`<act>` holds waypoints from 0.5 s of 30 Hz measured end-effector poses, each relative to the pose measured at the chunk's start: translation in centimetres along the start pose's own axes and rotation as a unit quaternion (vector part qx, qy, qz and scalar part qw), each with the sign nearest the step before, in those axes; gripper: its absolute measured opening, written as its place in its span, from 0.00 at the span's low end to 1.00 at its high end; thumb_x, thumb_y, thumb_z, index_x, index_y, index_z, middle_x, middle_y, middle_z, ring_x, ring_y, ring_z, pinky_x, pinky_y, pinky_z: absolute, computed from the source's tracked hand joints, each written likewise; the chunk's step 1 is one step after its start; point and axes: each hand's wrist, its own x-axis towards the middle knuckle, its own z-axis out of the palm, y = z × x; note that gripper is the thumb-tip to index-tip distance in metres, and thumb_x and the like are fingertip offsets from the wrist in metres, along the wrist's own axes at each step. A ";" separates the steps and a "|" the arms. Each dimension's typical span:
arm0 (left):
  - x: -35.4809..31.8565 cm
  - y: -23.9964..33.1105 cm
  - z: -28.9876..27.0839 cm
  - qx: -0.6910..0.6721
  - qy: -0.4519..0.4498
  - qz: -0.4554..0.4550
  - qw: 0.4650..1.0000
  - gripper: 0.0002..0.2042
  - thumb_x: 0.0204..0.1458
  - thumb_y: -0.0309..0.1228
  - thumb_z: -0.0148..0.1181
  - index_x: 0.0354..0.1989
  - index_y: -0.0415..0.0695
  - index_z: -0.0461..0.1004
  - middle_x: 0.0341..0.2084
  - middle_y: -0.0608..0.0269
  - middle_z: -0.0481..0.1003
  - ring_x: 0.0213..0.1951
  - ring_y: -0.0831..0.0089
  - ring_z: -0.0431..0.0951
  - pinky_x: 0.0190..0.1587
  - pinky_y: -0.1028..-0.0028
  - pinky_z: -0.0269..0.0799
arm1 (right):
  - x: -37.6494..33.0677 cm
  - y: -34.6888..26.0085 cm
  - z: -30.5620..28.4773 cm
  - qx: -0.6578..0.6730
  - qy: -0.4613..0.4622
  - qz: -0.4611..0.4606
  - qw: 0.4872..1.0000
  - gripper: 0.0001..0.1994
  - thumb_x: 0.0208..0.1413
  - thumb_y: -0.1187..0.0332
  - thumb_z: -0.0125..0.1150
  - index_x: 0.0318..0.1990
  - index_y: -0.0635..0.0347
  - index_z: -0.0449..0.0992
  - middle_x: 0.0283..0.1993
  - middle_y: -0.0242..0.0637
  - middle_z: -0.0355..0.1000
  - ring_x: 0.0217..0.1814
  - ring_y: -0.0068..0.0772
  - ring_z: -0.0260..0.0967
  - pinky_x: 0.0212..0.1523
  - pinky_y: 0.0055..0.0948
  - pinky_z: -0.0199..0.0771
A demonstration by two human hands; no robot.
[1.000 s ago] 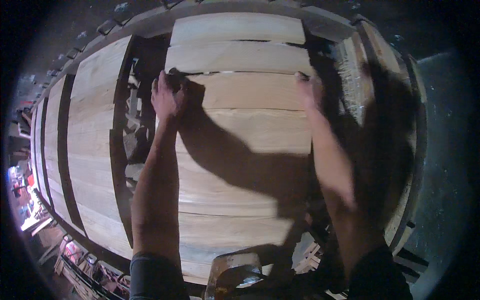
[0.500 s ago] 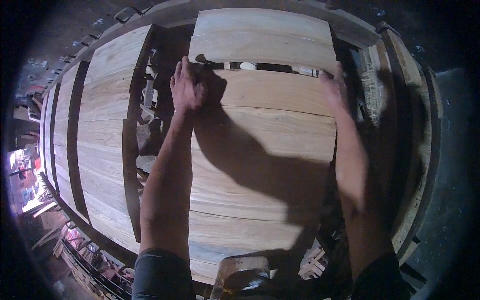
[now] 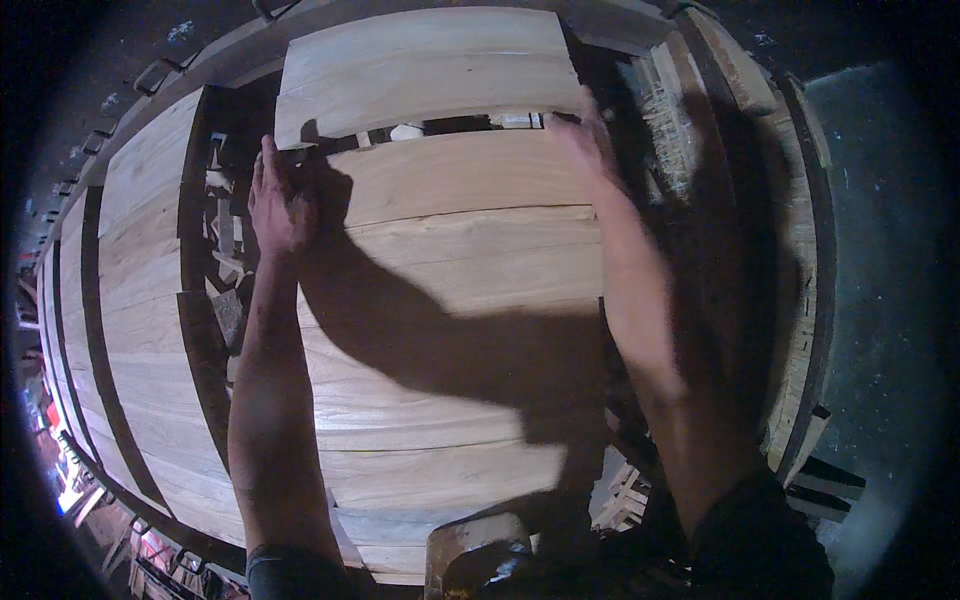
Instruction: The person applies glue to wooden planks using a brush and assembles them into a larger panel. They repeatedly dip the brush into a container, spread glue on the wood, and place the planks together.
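Pale wooden boards lie edge to edge in a column in front of me. A dark gap separates the far board (image 3: pixel 430 75) from the nearer boards (image 3: pixel 460 170). At the gap's left end, my left hand (image 3: pixel 283 205) has its fingers closed at the far board's near corner; its thumb side is in shadow. My right hand (image 3: pixel 583 140) grips the opposite corner, thumb by the gap and a finger along the board's end. Shadows of my arm fall across the nearer boards.
More columns of boards (image 3: pixel 150 250) lie to the left, split by dark slots. Wood scraps (image 3: pixel 228 235) show below, between columns. Stacked rough-edged timber (image 3: pixel 665 125) stands on the right. Close to me is a brown wooden block or stool (image 3: pixel 475 550). A metal rail with loops (image 3: pixel 155 75) runs behind.
The whole scene has shifted left in view as my head turned right. Both hands keep about the same places at the ends of the gap.
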 end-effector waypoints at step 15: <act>-0.7 -3.4 -2.6 -0.148 -0.023 -0.260 0.954 0.31 0.51 0.30 0.56 0.63 0.31 0.57 0.55 0.48 0.71 0.53 0.64 0.73 0.58 0.70 0.63 | -2.6 -1.4 -2.5 -0.146 0.009 0.106 0.984 0.36 0.54 0.41 0.57 0.60 0.63 0.69 0.66 0.56 0.61 0.70 0.52 0.56 0.68 0.42 0.56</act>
